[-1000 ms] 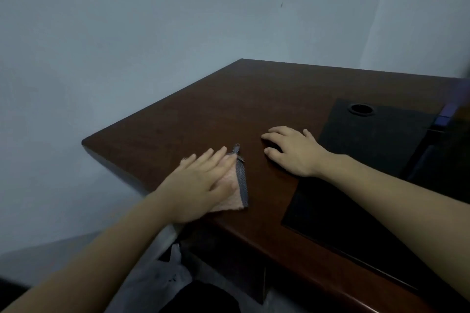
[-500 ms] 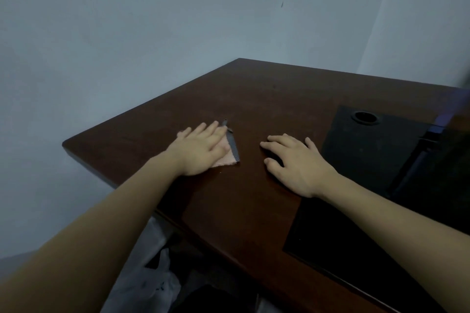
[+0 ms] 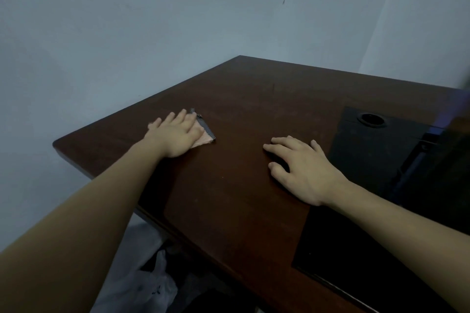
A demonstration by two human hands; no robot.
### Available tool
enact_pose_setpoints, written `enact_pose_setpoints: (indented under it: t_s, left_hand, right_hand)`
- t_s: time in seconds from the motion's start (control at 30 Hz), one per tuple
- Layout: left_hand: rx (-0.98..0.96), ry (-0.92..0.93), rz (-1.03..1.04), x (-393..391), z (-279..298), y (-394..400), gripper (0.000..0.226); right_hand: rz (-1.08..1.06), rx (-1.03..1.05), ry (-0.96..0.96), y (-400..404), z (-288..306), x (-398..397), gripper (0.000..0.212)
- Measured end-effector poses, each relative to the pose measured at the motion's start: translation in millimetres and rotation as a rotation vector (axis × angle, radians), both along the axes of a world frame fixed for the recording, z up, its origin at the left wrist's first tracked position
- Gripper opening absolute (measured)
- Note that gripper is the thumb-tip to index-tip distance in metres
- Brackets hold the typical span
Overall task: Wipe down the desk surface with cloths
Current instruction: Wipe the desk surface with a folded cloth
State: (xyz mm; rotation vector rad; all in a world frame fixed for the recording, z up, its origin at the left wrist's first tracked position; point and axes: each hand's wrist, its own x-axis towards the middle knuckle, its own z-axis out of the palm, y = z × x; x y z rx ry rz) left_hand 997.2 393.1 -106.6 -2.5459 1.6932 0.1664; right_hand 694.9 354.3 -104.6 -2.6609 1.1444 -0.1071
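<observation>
Currently we have the left hand (image 3: 175,134) flat on the cloth (image 3: 203,136), fingers straight and close together, palm pressing the pink fabric against the desk (image 3: 241,99). Nothing is pinched; the cloth is held only by downward pressure. It lies on the wood well to the left of the black inlay panel (image 3: 376,160), toward the desk's left edge, with a grey hemmed border showing past the fingertips.

The right hand (image 3: 302,170) rests on the bare wood just left of that panel, fingers loosely spread and slightly arched, holding nothing (we judge it a brace for leaning).

Judgement on the stroke: keep the palm weight even so the cloth travels with the hand rather than bunching under the fingers, overlap each pass, and work from the left edge toward the panel. The strip beneath the right hand appears to need covering, so that hand would have to lift. The round cable hole (image 3: 371,119) at the panel's far end could snag a corner.

Writing, brands, labels: none legible anywhere; lighting is dim.
</observation>
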Motion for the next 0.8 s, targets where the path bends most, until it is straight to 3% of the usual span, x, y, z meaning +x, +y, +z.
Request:
enact_pose_setpoints:
  t_s: [0.2,0.33,0.47,0.6,0.7,0.8]
  left_hand:
    - [-0.002,0.004,-0.327,-67.5,2.8,41.1,0.065]
    - [-0.001,0.017,-0.442,-68.8,1.7,84.0,0.072]
    - [0.022,-0.013,-0.257,-15.9,1.8,88.1,0.082]
    - [0.024,-0.050,0.004,19.4,2.6,75.9,0.066]
    - [0.016,-0.038,0.002,-2.0,2.5,77.7,0.068]
    - [-0.002,-0.010,-0.128,-44.9,4.4,93.0,0.065]
  right_hand:
    - [-0.004,-0.004,0.004,0.5,0.9,0.7,0.052]
    - [0.004,-0.006,-0.001,0.9,0.6,-0.1,0.052]
    - [0.004,-0.011,0.000,2.0,0.3,-1.0,0.053]
    - [0.002,-0.012,0.004,3.2,1.1,-1.4,0.053]
    - [0.002,-0.008,0.010,4.0,2.2,-1.5,0.053]
    - [0.002,-0.002,0.021,4.4,3.5,-1.3,0.054]
